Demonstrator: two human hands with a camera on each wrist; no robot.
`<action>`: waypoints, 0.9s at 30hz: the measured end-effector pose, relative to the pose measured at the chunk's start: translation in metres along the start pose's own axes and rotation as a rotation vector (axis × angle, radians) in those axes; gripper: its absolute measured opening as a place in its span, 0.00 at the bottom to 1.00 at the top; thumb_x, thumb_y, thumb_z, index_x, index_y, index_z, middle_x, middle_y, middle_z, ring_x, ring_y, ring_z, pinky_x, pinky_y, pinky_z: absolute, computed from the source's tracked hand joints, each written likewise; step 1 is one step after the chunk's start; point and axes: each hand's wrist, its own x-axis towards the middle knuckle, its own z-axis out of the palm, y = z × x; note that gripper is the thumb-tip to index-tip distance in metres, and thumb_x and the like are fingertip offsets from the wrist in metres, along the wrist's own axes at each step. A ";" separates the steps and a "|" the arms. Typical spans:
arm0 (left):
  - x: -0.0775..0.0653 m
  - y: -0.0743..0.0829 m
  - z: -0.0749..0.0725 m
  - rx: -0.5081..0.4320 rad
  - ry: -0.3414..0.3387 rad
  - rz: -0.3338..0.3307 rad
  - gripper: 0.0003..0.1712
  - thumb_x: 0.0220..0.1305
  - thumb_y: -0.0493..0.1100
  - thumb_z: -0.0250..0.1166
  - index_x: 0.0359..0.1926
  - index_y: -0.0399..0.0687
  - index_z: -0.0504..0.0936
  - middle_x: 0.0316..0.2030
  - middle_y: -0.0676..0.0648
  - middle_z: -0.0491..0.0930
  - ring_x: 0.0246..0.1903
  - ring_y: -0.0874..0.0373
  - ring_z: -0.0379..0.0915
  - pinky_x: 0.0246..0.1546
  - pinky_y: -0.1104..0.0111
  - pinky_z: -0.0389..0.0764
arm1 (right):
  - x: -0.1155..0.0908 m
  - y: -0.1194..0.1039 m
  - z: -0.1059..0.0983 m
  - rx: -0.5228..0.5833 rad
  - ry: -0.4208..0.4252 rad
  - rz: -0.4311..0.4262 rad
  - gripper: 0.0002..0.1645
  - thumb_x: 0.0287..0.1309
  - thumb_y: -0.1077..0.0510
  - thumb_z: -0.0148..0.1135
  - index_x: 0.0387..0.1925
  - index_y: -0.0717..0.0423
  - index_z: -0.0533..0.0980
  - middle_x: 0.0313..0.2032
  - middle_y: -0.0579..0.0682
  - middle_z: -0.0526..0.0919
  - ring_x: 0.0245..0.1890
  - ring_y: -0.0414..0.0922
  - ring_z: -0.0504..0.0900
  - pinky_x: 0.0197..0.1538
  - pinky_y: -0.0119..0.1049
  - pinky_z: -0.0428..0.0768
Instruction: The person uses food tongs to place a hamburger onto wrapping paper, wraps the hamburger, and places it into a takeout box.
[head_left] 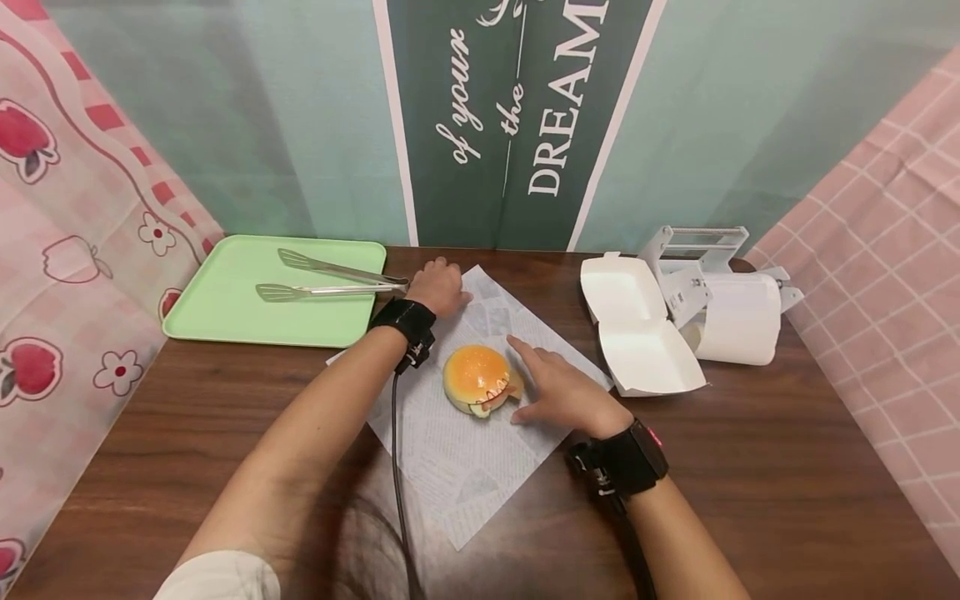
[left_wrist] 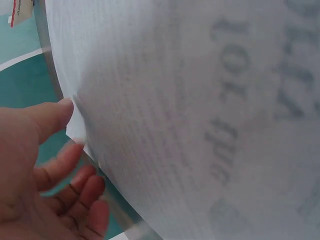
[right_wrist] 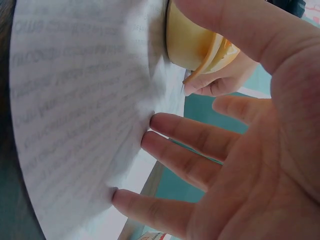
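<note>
Burger: set on the paper sheet [head_left: 442,467], between both hands, as shown by the head view [head_left: 474,372].
Left hand [head_left: 437,287]: loosely bent, nothing grasped; the sheet's far-left edge is touched by its thumb.
Right hand [head_left: 564,390]: spread and released, fingertips rested on the sheet.
Green tray [head_left: 213,292]: placed far left, tongs [head_left: 281,293] laid across.
Box [head_left: 648,354]: opened, right.

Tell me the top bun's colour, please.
The top bun is golden orange, clearest in the head view.
</note>
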 end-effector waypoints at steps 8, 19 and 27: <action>0.001 -0.001 -0.001 -0.089 0.007 -0.091 0.34 0.72 0.59 0.60 0.60 0.32 0.69 0.54 0.34 0.79 0.55 0.41 0.79 0.57 0.53 0.80 | 0.001 -0.001 -0.002 0.000 0.002 0.001 0.68 0.46 0.51 0.82 0.80 0.54 0.49 0.73 0.65 0.66 0.73 0.61 0.65 0.73 0.57 0.66; -0.001 -0.008 -0.006 -0.169 0.059 0.080 0.19 0.75 0.50 0.60 0.54 0.40 0.81 0.47 0.40 0.82 0.46 0.48 0.76 0.47 0.56 0.79 | 0.002 -0.001 0.000 -0.009 0.007 0.012 0.68 0.45 0.53 0.82 0.80 0.54 0.50 0.72 0.65 0.67 0.74 0.62 0.65 0.73 0.57 0.66; -0.022 -0.010 -0.016 -0.299 0.109 0.217 0.13 0.76 0.48 0.58 0.50 0.46 0.84 0.42 0.45 0.84 0.38 0.52 0.75 0.43 0.61 0.77 | 0.002 -0.002 0.001 -0.033 -0.004 0.050 0.66 0.48 0.53 0.81 0.80 0.55 0.49 0.73 0.64 0.66 0.74 0.60 0.65 0.72 0.56 0.68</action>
